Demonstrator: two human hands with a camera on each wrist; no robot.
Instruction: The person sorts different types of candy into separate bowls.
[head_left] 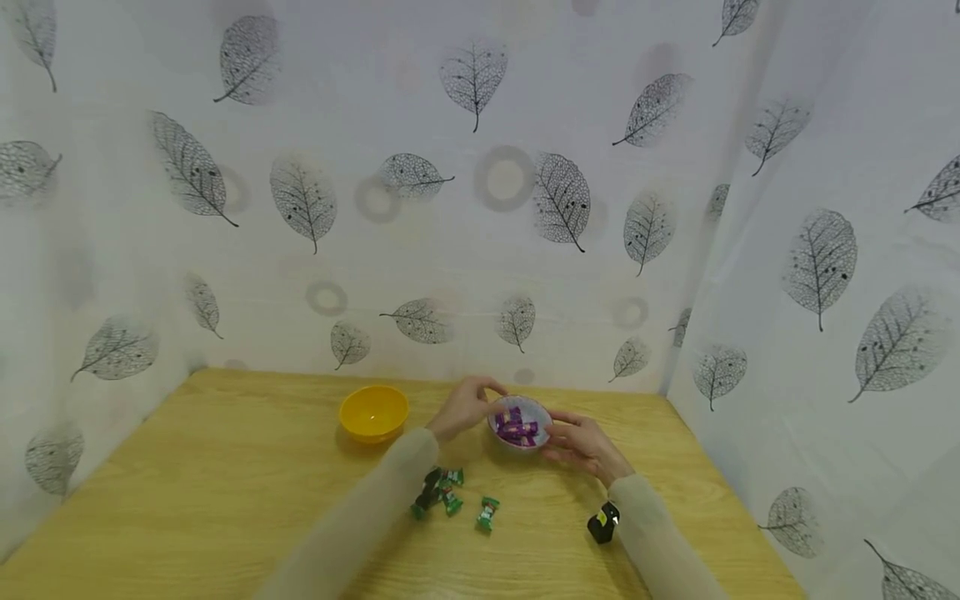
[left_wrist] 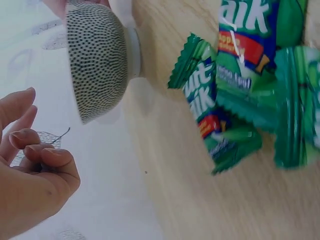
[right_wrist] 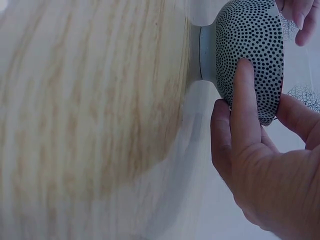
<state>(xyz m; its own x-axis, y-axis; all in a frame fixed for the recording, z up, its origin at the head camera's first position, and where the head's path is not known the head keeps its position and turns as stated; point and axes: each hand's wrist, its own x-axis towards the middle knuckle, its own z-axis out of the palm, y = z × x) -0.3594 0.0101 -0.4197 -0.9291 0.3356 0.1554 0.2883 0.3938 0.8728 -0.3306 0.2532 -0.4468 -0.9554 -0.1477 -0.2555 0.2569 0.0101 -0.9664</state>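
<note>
My right hand (head_left: 585, 446) grips a small dotted bowl (right_wrist: 250, 40) from its right side. Its fingers lie along the outer wall, and the thumb is at the rim. Several purple-wrapped candies (head_left: 516, 429) lie inside the bowl. At the bowl's left rim is my left hand (head_left: 463, 408). In the left wrist view, a gap separates the loosely bent fingers (left_wrist: 55, 155) from the bowl, and nothing shows between them. Green-wrapped candies (left_wrist: 215, 110) lie on the table on the near side of my left hand.
A yellow bowl (head_left: 374, 414) stands to the left of my left hand on the wooden table (head_left: 225, 475). One green candy (head_left: 487, 514) lies apart from the others. A leaf-patterned curtain (head_left: 420, 258) hangs behind the table and along its sides. A small black device (head_left: 602, 525) is at the right sleeve.
</note>
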